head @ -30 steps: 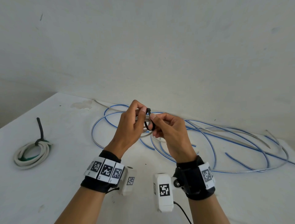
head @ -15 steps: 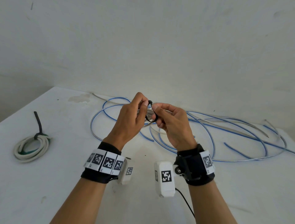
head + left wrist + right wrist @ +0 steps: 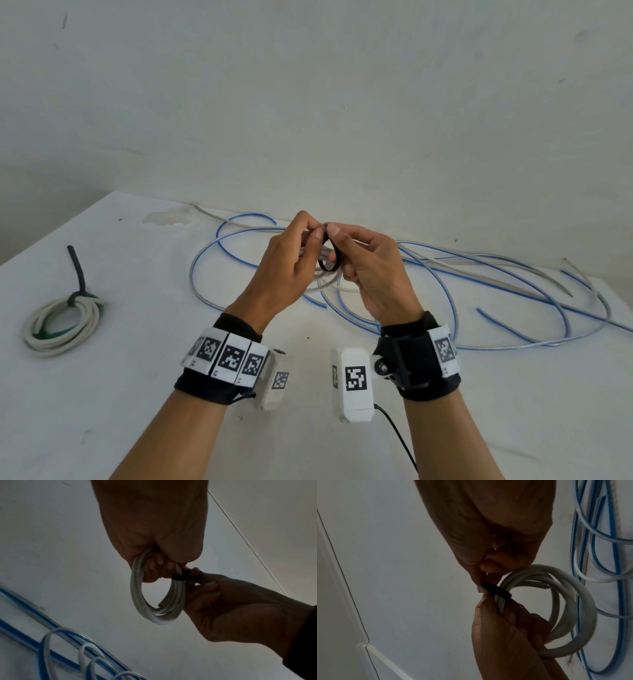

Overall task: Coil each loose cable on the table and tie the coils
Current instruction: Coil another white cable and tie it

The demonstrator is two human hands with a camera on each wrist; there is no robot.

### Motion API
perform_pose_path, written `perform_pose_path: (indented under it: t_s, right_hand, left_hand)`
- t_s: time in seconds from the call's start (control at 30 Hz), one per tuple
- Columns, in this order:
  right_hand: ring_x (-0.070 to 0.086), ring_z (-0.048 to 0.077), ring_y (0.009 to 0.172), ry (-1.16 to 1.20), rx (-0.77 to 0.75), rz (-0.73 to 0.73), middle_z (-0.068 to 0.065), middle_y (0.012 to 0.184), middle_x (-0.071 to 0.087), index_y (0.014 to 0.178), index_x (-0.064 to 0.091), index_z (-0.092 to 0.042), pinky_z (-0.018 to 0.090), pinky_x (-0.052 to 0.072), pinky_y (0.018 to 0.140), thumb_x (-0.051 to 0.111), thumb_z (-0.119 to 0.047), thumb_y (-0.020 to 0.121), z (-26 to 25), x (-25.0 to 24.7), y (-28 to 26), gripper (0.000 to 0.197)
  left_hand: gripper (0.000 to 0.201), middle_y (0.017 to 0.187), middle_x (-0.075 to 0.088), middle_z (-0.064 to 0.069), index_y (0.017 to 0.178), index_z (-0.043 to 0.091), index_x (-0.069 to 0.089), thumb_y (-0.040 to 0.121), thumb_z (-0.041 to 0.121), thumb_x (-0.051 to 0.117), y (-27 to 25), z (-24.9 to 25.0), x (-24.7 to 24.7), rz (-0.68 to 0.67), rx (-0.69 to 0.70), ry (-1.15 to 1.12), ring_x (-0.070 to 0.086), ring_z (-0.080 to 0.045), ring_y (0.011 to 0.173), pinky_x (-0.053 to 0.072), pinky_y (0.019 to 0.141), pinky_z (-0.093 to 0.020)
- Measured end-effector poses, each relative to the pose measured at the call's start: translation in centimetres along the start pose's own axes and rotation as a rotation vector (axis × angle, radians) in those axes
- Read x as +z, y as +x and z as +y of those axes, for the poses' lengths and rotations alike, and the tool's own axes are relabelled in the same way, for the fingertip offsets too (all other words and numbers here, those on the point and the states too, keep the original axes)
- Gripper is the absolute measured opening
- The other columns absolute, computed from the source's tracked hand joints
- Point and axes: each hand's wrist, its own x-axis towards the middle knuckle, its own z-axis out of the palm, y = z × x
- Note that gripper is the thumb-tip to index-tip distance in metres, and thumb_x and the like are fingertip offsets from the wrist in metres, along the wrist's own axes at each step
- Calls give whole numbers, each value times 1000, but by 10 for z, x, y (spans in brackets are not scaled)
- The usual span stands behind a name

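Observation:
A small white cable coil [image 3: 137,595] hangs above the table, gripped in my left hand [image 3: 308,240] with the fingers curled through it. A black tie [image 3: 330,260] is looped round one side of the coil. My right hand [image 3: 342,240] pinches the tie's top between thumb and forefinger, thumb tip against the left thumb. In the right wrist view the tie [image 3: 496,590] crosses the coil [image 3: 582,595] just below the pinching fingers. The tie's free end is hidden by the fingers.
A tied white coil [image 3: 61,325] with a black tie tail lies at the table's left. Loose blue cables [image 3: 445,291] and a grey cable [image 3: 496,270] sprawl across the back and right of the white table [image 3: 137,394]. A wall stands right behind.
Both hands stay together on the coil. The thumbs have closed over the tie's upper end, which stuck out before, and the black loop now hangs lower between the hands.

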Motion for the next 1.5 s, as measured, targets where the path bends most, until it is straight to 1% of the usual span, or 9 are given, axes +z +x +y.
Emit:
perform_pose_path:
  t_s: [0.27,0.53,0.63,0.77,0.83,1.0,1.2,1.3,1.5]
  right_hand:
    - [63,1,67,6,-32,59,3,84,70,102,72,0,10,45,60,70,-10,93,5,-9,4,13]
    - [56,6,69,32,-101,406,-10,75,67,92,73,-15,23,45,67,72,-17,94,18,-23,16,3]
    - [48,14,64,43,-21,293,-6,69,60,92,72,-13,23,43,58,68,-24,97,17,-21,15,13]
    - [67,32,82,-140,75,-99,25,91,73,99,72,7,42,56,82,55,-41,103,13,-14,9,50]
    - [71,38,92,-191,-52,-39,24,95,75,98,75,3,49,55,92,55,-34,105,13,-9,8,43]
    - [71,39,84,-190,-269,134,14,83,76,91,78,-9,45,56,80,60,-29,103,12,-7,8,29]
    - [55,12,67,-197,-328,203,-2,71,65,91,78,-11,26,46,67,61,-28,102,15,-3,8,27]
    - [59,34,73,-258,-350,146,9,78,72,90,79,-15,42,51,71,62,-30,102,11,-3,7,26]
    - [70,40,90,-269,-267,81,17,86,75,92,79,-12,56,56,85,61,-27,102,5,-9,6,26]
  left_hand:
    - [21,82,69,-10,96,10,52,108,25,43,-1,0,4,-82,-62,-37,69,-24,77,55,74,-48]
    - [23,57,47,10,92,9,49,109,20,39,-4,13,26,-235,-104,-84,40,-9,48,39,52,-29]
    - [24,55,43,12,90,8,50,109,20,39,-2,12,23,-193,-170,-131,38,-13,50,41,52,-33]
    - [27,53,40,12,86,14,49,109,25,40,-1,9,16,-111,-237,-185,35,-13,47,38,47,-30]
    - [27,55,41,11,86,14,50,109,26,42,-1,9,16,-92,-258,-210,35,-13,47,36,46,-29]
    - [30,66,47,-5,97,4,60,108,28,45,-1,17,20,-23,-292,-414,36,-17,54,46,50,-31]
    - [26,58,36,12,103,9,54,111,25,34,-1,17,25,89,-389,-423,31,-7,46,28,46,-23]
    - [21,57,32,9,105,16,53,111,26,36,-1,15,23,63,-390,-388,29,-10,45,26,46,-25]
    - [27,50,39,14,107,18,60,110,30,37,-1,16,24,7,-361,-330,31,-10,43,32,45,-25]
